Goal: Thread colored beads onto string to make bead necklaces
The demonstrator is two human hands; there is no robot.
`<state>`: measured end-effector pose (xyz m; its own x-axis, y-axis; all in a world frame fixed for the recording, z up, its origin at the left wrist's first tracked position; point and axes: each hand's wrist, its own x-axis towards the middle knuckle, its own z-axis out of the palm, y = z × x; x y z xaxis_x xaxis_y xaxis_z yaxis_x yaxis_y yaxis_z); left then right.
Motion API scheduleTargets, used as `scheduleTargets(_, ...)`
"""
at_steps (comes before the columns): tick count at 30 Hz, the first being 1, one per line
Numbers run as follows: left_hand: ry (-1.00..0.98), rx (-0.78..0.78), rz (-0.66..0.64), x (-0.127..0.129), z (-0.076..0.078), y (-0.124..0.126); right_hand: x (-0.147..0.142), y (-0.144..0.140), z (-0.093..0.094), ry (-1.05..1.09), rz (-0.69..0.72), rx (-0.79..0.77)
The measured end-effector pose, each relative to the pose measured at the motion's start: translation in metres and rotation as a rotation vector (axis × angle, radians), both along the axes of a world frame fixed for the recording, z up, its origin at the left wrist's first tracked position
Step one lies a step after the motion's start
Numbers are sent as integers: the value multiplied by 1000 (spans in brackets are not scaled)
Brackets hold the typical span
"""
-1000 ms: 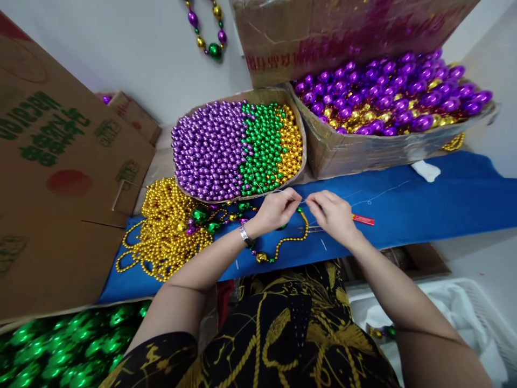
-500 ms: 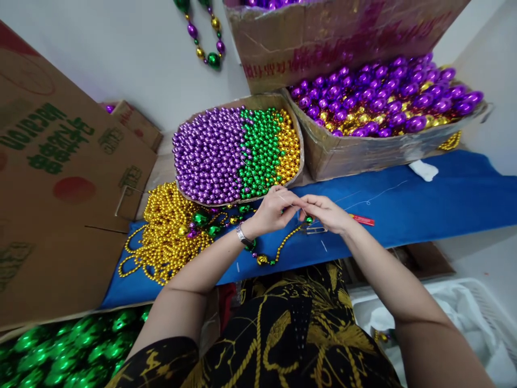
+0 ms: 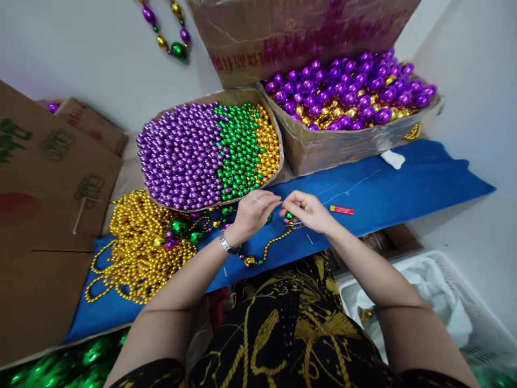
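Blue cloth [image 3: 424, 175] edging cardboard boxes [image 3: 327, 153], pale wall [image 3: 89, 54] behind; hands [image 3: 249, 216] [image 3: 312, 211] close together, pinching thin thread [image 3: 260, 202]

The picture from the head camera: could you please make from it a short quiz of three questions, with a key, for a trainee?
1. Which colour fills the largest part of the box of small beads?
a) green
b) purple
c) gold

2. True or false: the red piece lies on the blue cloth, touched by neither the left hand nor the right hand.

3. In one word, what colour is the bead close to the fingers of the right hand, at the upper end of the gold strand?

Key: 1. b; 2. true; 3. green.
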<state>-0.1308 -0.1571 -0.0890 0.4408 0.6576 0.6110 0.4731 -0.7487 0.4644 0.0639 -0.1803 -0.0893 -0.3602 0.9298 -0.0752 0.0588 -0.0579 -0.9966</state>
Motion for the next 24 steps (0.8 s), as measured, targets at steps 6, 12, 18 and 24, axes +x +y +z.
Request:
scheduleTargets(6,23,-92,204,-23,-10,-4,15,-4,-14,-79,-186,100)
scheduleTargets(12,-562,-936,38,-21,-6,-20,13,-7,-44,-17,-242,-101)
scheduleTargets(18,-853,-1110,-194,3,-6,-20,-1,-6,-26,361,-348,-258)
scheduleTargets(24,-724,-983,-304,0,15,-5,-7,7,22,409,-162,-96)
